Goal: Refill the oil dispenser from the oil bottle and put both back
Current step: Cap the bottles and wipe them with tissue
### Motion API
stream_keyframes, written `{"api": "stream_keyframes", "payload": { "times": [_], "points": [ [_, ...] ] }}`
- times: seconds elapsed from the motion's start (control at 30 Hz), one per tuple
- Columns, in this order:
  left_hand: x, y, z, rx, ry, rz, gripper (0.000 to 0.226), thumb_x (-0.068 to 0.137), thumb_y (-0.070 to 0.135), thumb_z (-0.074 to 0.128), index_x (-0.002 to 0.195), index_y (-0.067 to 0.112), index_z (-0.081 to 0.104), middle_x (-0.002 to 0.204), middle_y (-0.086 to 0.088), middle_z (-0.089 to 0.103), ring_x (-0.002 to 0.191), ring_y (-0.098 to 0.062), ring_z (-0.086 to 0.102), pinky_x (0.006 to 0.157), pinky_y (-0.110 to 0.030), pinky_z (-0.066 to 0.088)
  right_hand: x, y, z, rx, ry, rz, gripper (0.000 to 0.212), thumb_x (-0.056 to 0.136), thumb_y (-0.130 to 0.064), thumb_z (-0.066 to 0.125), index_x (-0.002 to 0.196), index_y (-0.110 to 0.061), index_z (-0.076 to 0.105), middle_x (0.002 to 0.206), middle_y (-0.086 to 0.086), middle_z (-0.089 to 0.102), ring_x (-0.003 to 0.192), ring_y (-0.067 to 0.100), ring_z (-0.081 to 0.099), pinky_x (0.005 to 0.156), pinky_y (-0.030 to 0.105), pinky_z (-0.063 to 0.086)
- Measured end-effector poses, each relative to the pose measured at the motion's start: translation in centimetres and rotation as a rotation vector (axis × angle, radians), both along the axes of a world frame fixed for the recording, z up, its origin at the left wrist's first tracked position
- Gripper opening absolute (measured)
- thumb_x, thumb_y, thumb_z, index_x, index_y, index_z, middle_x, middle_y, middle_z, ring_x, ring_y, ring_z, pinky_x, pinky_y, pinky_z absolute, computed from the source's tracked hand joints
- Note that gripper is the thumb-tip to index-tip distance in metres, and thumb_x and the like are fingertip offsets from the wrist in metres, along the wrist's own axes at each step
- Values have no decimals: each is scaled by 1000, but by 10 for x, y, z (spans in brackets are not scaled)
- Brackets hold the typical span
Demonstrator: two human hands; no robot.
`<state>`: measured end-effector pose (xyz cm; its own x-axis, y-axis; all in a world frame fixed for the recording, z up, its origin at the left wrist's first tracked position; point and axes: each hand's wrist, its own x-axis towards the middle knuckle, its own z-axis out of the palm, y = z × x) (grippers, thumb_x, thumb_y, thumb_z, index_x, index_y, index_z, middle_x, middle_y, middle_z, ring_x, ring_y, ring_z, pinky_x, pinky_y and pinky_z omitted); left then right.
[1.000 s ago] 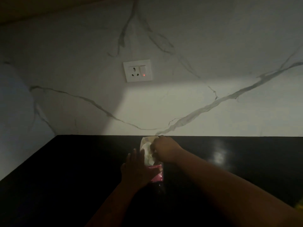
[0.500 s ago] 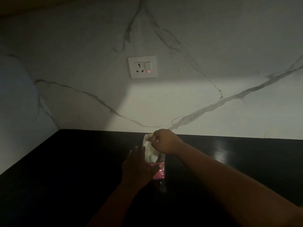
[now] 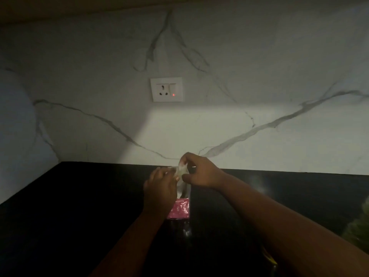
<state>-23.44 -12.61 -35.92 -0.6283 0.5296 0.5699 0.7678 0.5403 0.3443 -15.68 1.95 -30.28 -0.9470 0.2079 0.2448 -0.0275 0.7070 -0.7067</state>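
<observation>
A plastic pouch with a pink printed lower part [image 3: 178,210] stands upright on the black counter [image 3: 79,196], near the wall. Its pale, translucent top [image 3: 182,170] is pulled up between both hands. My right hand [image 3: 199,172] pinches that top from the right with its fingertips. My left hand [image 3: 159,188] grips the pouch's left side, fingers on the top edge, and hides much of the body. The dim light does not let me tell what is inside. I see neither a dispenser nor a rigid bottle.
A white marble wall rises behind the counter, with a wall socket [image 3: 166,89] showing a red light. Something green [image 3: 359,226] sits at the right edge. A small yellowish object [image 3: 269,256] lies low under my right forearm.
My right hand has risen a little with the pouch's top in its fingertips. My left hand has slid up from the pouch's side to the top edge.
</observation>
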Motion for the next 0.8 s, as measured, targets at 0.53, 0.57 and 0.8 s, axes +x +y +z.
{"api": "stream_keyframes", "payload": {
  "times": [0.53,0.57,0.8],
  "points": [
    [133,52,21,-129,-286,-572,67,89,66,49,148,38,32,157,9,29,145,-13,23,118,-47,23,205,38,24,218,-138,-623,14,90,-11,57,94,-17,69,84,-9,66,73,3,59,65,15,47],
    [142,56,16,-191,-301,-586,71,89,65,50,150,38,27,159,9,25,146,-13,20,118,-46,21,220,42,17,289,-232,-665,14,91,-12,55,93,-15,69,86,-2,68,75,9,62,69,21,50],
    [197,84,-5,-277,-527,-589,84,86,56,64,153,41,15,162,7,18,147,-16,21,119,-47,28,282,46,-40,118,-445,-715,15,95,-12,52,107,-13,61,100,0,66,83,7,60,73,15,44]
  ]
}}
